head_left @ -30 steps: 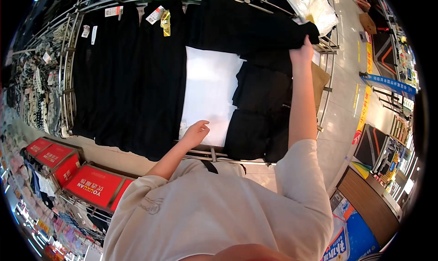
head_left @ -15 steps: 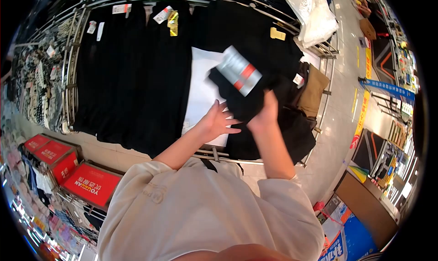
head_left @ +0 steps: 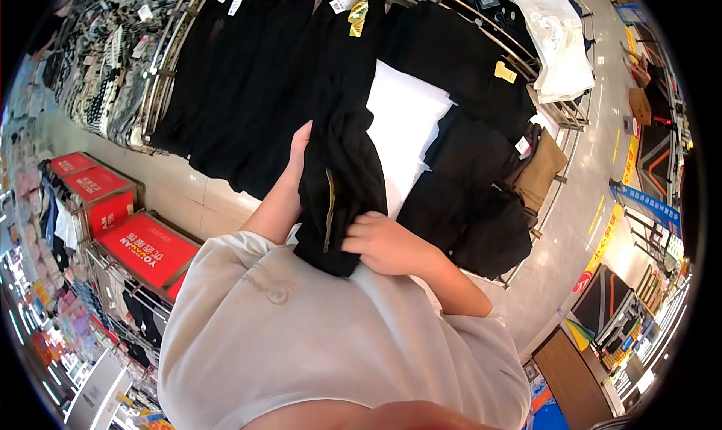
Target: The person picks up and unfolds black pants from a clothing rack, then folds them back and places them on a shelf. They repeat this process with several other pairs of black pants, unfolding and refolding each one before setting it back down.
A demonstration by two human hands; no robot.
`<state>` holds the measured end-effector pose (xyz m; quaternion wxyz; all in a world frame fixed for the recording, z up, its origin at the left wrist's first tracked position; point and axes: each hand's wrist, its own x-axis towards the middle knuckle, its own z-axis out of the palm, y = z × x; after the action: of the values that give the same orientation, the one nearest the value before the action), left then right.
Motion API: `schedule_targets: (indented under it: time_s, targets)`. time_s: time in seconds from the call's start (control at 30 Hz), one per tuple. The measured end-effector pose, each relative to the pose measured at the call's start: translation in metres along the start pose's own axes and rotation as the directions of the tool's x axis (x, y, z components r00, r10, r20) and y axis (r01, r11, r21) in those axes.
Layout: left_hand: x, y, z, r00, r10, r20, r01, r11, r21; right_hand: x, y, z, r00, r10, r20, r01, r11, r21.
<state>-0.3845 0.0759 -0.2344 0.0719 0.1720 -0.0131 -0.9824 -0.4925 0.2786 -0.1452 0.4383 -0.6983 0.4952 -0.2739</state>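
Observation:
Close in front of my chest is a bunched black garment (head_left: 350, 167) with a thin gold line, perhaps a zip, running down it. My left hand (head_left: 299, 146) is at its left side, with most of the fingers hidden behind the cloth. My right hand (head_left: 385, 242) grips the lower right edge, fingers curled into the fabric. White sheets (head_left: 402, 125) lie on the rack just beyond. Black trousers (head_left: 233, 84) are spread flat to the left of the garment, and folded black clothes (head_left: 466, 152) lie to its right.
Metal rails frame the display. A clear plastic bag (head_left: 553, 46) lies at the far right corner, near a folded brown garment (head_left: 545, 171). Red signs (head_left: 150, 249) top a lower rack at left. Patterned clothes (head_left: 105, 77) hang at the far left, and a tiled aisle (head_left: 571, 227) runs along the right.
The black garment has come down and left, closer to my chest, and its silver-and-red label no longer shows. My left hand, spread before, is now against it. The view has shifted left.

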Motion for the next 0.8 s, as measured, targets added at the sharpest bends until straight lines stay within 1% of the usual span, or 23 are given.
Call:
schedule_targets:
  time_s: [0.03,0.07,0.1,0.13,0.17,0.2,0.23,0.27,0.3,0.33,0.4,0.43,0.47,0.53,0.57,0.6,0.67,0.7,0.73,0.77,0.8]
  targets:
    - [-0.007,-0.006,0.008,0.997,0.053,-0.05,-0.052,0.998,0.022,-0.004,-0.003,0.004,0.996,-0.085,-0.01,0.085,0.98,0.178]
    - [-0.017,-0.014,0.016,0.989,0.108,-0.103,-0.103,0.994,0.045,-0.008,-0.006,0.008,0.986,-0.166,-0.03,0.166,0.921,0.352]
    - [-0.026,-0.021,0.032,0.987,0.122,-0.102,-0.117,0.992,0.05,-0.013,-0.005,-0.001,0.983,-0.182,0.007,0.146,0.812,0.565]
    - [-0.038,-0.029,0.048,0.98,0.121,-0.161,-0.12,0.993,0.015,-0.021,-0.011,-0.015,0.992,-0.116,-0.043,0.117,0.764,0.634]
    - [-0.051,-0.039,0.058,0.967,0.119,-0.224,-0.128,0.991,-0.025,-0.033,-0.007,-0.015,0.983,0.042,-0.179,0.077,0.792,0.606]
    - [-0.065,-0.05,0.061,0.962,0.139,-0.236,-0.15,0.988,-0.026,-0.04,-0.005,-0.011,0.931,0.193,-0.311,0.028,0.811,0.585]
    - [-0.077,-0.058,0.064,0.936,0.27,-0.227,-0.25,0.962,0.113,-0.034,-0.012,-0.014,0.84,0.198,-0.505,0.131,0.829,0.543]
    - [-0.088,-0.065,0.07,0.898,0.394,-0.195,-0.342,0.905,0.251,-0.023,-0.021,-0.019,0.709,0.194,-0.678,0.226,0.849,0.478]
    - [-0.1,-0.072,0.092,0.859,0.481,-0.173,-0.395,0.84,0.373,-0.017,-0.028,-0.016,0.732,0.179,-0.658,0.209,0.86,0.466]
    - [-0.112,-0.083,0.094,0.85,0.498,-0.17,-0.411,0.83,0.377,-0.012,-0.044,-0.015,0.792,0.141,-0.594,0.124,0.916,0.382]
    - [-0.134,-0.095,0.096,0.777,0.62,-0.106,-0.536,0.741,0.405,-0.001,-0.061,0.008,0.863,0.108,-0.494,0.104,0.918,0.382]
    - [-0.145,-0.101,0.094,0.772,0.622,-0.131,-0.527,0.742,0.414,0.006,-0.064,0.025,0.846,0.145,-0.514,0.136,0.873,0.469]
    - [-0.157,-0.106,0.091,0.772,0.625,-0.117,-0.534,0.737,0.415,0.009,-0.068,0.035,0.844,0.134,-0.519,0.142,0.878,0.457]
    - [-0.181,-0.116,0.086,0.712,0.693,-0.112,-0.602,0.685,0.409,0.011,-0.08,0.049,0.781,0.052,-0.623,0.112,0.969,0.221]
    - [-0.194,-0.116,0.086,0.712,0.701,-0.045,-0.634,0.669,0.388,0.012,-0.089,0.055,0.744,-0.002,-0.669,0.151,0.975,0.165]
    - [-0.209,-0.116,0.081,0.718,0.696,-0.031,-0.635,0.672,0.381,0.011,-0.098,0.059,0.738,-0.007,-0.675,0.146,0.978,0.15]
    - [-0.242,-0.112,0.068,0.632,0.754,0.179,-0.747,0.532,0.398,0.009,-0.115,0.075,0.767,0.05,-0.64,0.163,0.949,0.269]
    - [-0.259,-0.108,0.062,0.631,0.753,0.188,-0.752,0.532,0.39,0.012,-0.121,0.083,0.751,0.03,-0.66,0.184,0.95,0.252]
    - [-0.276,-0.103,0.056,0.575,0.798,0.177,-0.792,0.491,0.362,0.018,-0.128,0.09,0.753,0.023,-0.657,0.182,0.953,0.241]
    - [-0.296,-0.095,0.048,0.515,0.842,0.159,-0.831,0.445,0.335,0.026,-0.135,0.097,0.691,0.158,-0.706,0.189,0.903,0.387]
    - [-0.336,-0.077,0.023,0.474,0.875,0.098,-0.795,0.378,0.474,0.039,-0.153,0.12,0.639,0.3,-0.708,0.194,0.828,0.526]
